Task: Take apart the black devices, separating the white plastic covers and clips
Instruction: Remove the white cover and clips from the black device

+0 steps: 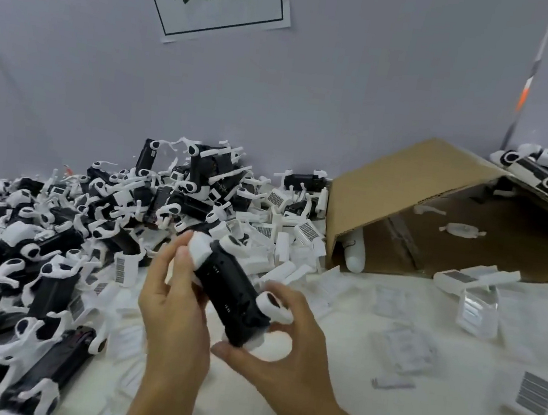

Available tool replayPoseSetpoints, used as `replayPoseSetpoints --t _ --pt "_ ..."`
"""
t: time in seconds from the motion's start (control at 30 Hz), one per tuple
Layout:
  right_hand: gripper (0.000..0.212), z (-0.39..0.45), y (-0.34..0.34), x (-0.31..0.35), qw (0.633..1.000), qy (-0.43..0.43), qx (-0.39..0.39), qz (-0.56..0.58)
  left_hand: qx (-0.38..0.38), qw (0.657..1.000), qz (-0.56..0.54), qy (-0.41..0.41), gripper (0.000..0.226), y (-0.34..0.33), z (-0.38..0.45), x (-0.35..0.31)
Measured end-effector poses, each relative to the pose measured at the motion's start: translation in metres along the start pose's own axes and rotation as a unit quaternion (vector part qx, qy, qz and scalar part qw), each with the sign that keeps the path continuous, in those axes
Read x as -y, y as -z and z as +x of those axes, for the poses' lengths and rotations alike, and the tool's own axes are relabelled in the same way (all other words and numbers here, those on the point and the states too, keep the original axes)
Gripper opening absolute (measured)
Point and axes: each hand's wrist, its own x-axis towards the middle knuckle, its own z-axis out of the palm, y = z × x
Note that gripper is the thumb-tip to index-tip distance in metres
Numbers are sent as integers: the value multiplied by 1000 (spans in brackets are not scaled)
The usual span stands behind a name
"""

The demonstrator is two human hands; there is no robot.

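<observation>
We are holding one black device (232, 297) up over the surface (336, 335), tilted, with the pile (36, 247) of other devices to our left and the carton (438, 210) lying on its side at the right. Our left hand (173, 302) is gripping the upper end, its fingers (184, 248) curling round the white cover (201, 248) there. Our right hand (278, 342) is cupping the lower end, thumb underneath and fingers pinching at the white clip (274, 307) on top. The frame is blurring here, so we are only guessing that the clip is still seated.

We are judging the risks from this grip. If we are pulling both ends at once, the clip may be snapping off suddenly and flying into the pile, where separated and unseparated parts would be mixing. The thin clip arms look brittle, so twisting sideways could be breaking one. With the device held only by its ends, a slipping cover could be letting it drop onto the loose covers (295, 244) below.
</observation>
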Motion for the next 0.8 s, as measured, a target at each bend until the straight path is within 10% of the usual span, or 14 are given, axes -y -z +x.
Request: replayPoseSetpoints --t 0.13,0.27,0.43,0.8 --pt "71 -3 14 12 998 -12 -49 43 -26 987 -66 143 31 -5 -2 15" --pt "52 7 23 22 961 -134 -90 224 104 973 -14 208 51 -11 -13 31" --pt "27 -11 44 7 975 -170 -5 140 187 945 -40 267 67 -11 -25 45" --pt "74 -13 51 -5 994 -56 -30 -94 128 969 -139 160 81 -9 -26 46"
